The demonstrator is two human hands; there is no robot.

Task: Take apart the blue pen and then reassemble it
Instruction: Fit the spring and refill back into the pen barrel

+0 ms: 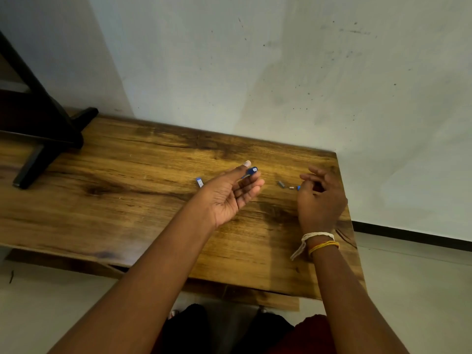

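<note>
Showing: a head-worn view looking down at two bare hands over a wooden table [143, 200] set against a pale wall [281, 72].
Left hand: the left hand [229, 198] is palm up, thumb pinched against the fingers around a blue pen part [251, 171]; its rounded end with a pale spot pokes out past the fingertips.
Right hand: the right hand [320, 200] hovers over the right side of the table, fingers curled close together at a tiny blue and white piece [296, 187]. Whether it actually grips that piece or only touches it I cannot tell.
Loose parts: a small grey piece [281, 184] lies on the wood just left of the right fingertips; a short blue and white piece [199, 182] lies on the table to the left of the left hand.
Pen: the blue pen is apart, one part held in the left hand and the rest spread on the table between and beside the hands.
Step in hand: the pen looks fully taken apart, so this is probably the turn from dismantling to rebuilding.
Next move: gathering the tiny inner pieces with a fine fingertip pinch, lining them up on one axis, and feeding them into the held part in the right order.
Other things: thread bands [319, 241] circle the right wrist; a dark stand [51, 134] rests on the table's far left.
</note>
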